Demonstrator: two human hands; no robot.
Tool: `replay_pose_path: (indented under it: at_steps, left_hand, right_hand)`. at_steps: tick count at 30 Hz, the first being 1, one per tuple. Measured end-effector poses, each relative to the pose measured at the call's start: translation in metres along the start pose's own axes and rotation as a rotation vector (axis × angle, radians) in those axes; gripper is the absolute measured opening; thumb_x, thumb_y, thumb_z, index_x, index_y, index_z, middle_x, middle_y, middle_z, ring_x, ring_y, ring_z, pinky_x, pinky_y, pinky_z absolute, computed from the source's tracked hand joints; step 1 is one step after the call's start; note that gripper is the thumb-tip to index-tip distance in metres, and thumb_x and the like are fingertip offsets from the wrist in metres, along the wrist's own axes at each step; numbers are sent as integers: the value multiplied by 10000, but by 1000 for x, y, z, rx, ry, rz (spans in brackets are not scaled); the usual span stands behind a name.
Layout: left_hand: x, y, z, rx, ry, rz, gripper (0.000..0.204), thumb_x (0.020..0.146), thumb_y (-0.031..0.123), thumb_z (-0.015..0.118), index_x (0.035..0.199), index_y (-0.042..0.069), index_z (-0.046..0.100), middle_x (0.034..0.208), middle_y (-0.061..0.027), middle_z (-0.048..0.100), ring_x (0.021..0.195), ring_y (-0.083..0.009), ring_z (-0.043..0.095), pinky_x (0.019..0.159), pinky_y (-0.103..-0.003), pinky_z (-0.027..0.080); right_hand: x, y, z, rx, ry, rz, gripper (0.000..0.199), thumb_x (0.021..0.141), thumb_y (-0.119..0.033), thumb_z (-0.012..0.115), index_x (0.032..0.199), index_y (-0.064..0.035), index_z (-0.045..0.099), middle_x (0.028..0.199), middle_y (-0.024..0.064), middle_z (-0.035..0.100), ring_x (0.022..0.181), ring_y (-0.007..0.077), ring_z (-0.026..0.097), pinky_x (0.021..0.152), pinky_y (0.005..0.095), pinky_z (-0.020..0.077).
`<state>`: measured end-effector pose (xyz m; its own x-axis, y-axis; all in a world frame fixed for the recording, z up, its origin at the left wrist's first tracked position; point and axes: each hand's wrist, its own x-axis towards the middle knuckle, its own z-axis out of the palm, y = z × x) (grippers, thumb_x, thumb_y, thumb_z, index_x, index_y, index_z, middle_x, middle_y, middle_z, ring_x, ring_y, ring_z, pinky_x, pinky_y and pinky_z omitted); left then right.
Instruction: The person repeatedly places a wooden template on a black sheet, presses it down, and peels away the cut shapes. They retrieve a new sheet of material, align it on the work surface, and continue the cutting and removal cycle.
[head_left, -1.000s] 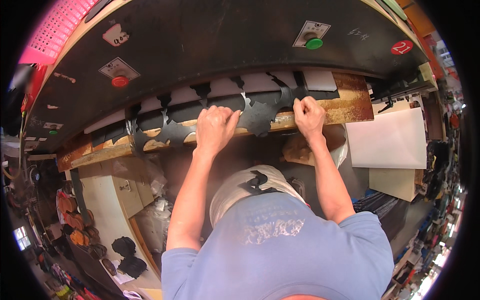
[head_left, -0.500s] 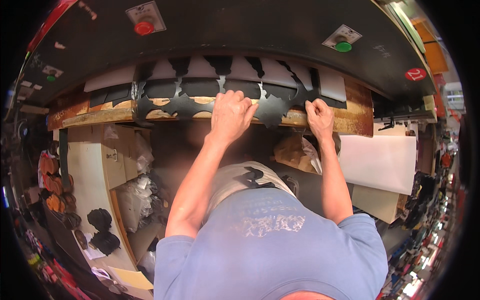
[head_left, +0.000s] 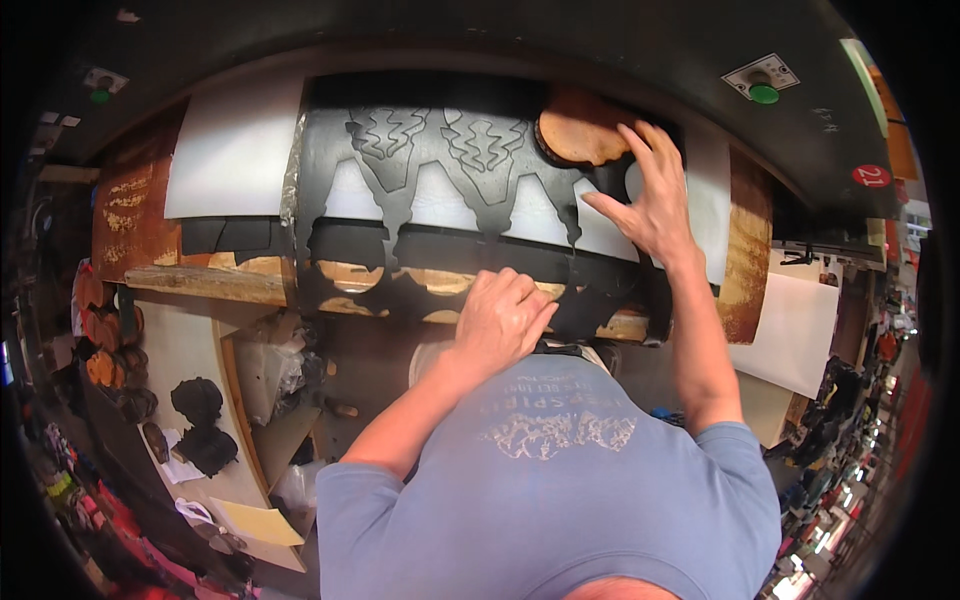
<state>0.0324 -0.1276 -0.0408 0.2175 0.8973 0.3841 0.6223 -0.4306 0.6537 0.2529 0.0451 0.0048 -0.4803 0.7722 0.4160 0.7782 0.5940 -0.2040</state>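
Two hands on black cut-out sheet [head_left: 450, 240], frame centre: left hand [head_left: 503, 318] curled, gripping near edge; right hand [head_left: 655, 200] fingers spread, pressing flat.

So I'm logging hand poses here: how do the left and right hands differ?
The left hand is curled, knuckles up, pressing the near edge of the black sheet; the right hand is spread open. The left sits close to the body; the right reaches farther in, beside the brown die. Both are bare and rest on the sheet.
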Motion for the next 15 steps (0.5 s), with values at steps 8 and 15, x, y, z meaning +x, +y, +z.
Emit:
replay_pose_path:
  at_steps: [8,15]
  left_hand:
    - [22,-35,-40,-252,378,-250,179,871,-70,730,1040,-10,722,958,-147,727,922,-319,684,850,-425,555]
    - [30,-73,-95,126,450,-661,440,1014,83,676,1439,-8,610,1631,-237,436,1464,-358,489,1190,-443,403]
  right_hand:
    - [79,29,46,164,-270,-253,1068,628,-561,946,1534,-160,545,1438,225,536,1271,436,562,1074,545,495]
    - [62,35,51,254,-31,-191,986,619,-426,1005,1464,-92,622,1506,235,539,1292,412,594,1096,498,489]
